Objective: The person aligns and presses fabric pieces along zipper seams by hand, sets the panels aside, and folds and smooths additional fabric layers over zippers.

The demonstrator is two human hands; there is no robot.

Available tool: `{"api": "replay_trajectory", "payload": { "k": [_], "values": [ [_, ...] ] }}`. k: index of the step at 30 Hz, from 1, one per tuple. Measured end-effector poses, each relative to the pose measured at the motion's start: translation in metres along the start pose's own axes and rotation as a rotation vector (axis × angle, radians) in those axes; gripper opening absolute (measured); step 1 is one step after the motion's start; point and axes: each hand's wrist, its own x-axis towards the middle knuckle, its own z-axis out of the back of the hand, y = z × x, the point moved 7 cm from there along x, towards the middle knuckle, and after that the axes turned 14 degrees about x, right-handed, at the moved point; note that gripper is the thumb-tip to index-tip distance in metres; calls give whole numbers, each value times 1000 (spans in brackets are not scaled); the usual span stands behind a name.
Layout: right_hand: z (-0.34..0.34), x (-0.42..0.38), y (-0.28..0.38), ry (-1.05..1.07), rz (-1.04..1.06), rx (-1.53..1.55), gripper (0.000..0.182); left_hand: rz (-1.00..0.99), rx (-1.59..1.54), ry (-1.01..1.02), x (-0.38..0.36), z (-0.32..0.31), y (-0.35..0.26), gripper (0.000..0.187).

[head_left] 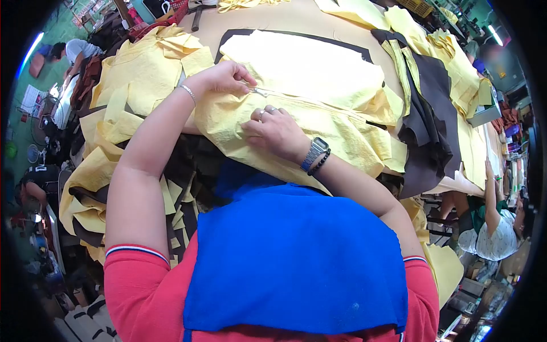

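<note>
A large yellow fabric piece point(325, 134) lies in front of me, its upper part washed out by bright light. A zipper point(310, 100) runs across it, with a small metal slider near its left end. My left hand point(225, 78) pinches the zipper's left end beside the slider, thumb and index finger together. Just below the zipper, my right hand point(276, 134) rests with curled fingers gripping the yellow fabric. Its fingertips are partly hidden. Under the far edge of the yellow piece shows a dark brown cloth point(242, 35).
Yellow cut pieces point(134, 65) are heaped at the left. Dark brown cloth point(430, 97) hangs over the table's right side. A red basket point(171, 16) and a hammer-like tool point(196, 19) are at the back left. Another person point(496, 228) is at the far right.
</note>
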Motion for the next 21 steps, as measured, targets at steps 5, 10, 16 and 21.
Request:
{"api": "replay_trajectory", "payload": {
  "k": [5, 10, 16, 21],
  "values": [
    [-8, -5, 3, 70, 81, -36, 14, -61, 11, -28, -5, 1, -5, 29],
    [10, -1, 5, 150, 195, -30, 7, -56, 54, 13, -5, 3, -11, 27],
    [17, 2, -3, 207, 193, 104, 10, -129, 107, -13, -7, 6, -14, 26],
    [43, -6, 2, 155, 78, 51, 25, -256, 273, -146, -17, 4, -26, 22]
  ]
}}
